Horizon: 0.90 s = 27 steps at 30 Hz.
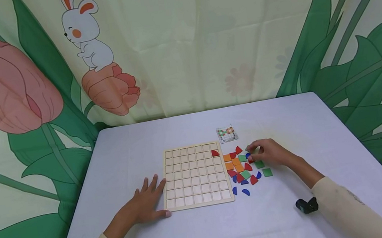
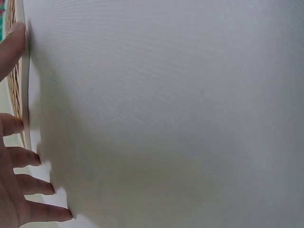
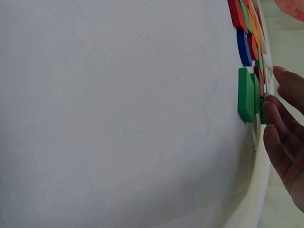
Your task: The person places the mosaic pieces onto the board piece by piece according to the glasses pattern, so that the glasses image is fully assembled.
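My left hand point(image 1: 147, 201) lies flat, fingers spread against the near-left edge of the grid board point(image 1: 194, 174), while my right hand point(image 1: 268, 153), fingers curled, picks among the coloured tiles point(image 1: 244, 168) just right of the board, what it grips unclear.

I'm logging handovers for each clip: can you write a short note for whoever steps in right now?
Left hand: flat on the table, fingers straight, thumb against the grid board edge.
Right hand: fingers curled over the pile of coloured pieces right of the board; whether it grips one cannot be told.
Done: one red piece sits in the board's top right cell.
Left: every other cell is empty. A small pattern card lies behind the pile.
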Motion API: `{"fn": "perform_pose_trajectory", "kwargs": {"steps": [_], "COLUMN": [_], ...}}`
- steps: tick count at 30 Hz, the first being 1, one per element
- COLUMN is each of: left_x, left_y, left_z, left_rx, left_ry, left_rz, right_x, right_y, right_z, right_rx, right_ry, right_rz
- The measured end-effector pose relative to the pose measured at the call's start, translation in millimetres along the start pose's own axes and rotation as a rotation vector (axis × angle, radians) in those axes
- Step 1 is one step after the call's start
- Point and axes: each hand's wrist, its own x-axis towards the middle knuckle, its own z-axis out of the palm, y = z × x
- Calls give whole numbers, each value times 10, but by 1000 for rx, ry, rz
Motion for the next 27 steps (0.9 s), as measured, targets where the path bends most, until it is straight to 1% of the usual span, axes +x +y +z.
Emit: {"fn": "perform_pose_trajectory", "kwargs": {"steps": [3,7,17,22,27], "left_x": [6,9,-7,4,5], "left_y": [-10,-13,-11,-33,-42], "left_z": [9,20,20,28,25], "left_rx": [6,12,4,9,-7], "left_ry": [4,7,21,13,11], "left_rz": [5,4,5,7,13], "right_x": [-29,-49,-30,9,45], "right_y": [27,30,58,58,50], "right_z": [11,29,35,41,15], "right_rx": [-28,-42,-46,-45,-28], "right_ry": [7,18,52,50,75], "right_rz": [-12,-5,21,26,31]}}
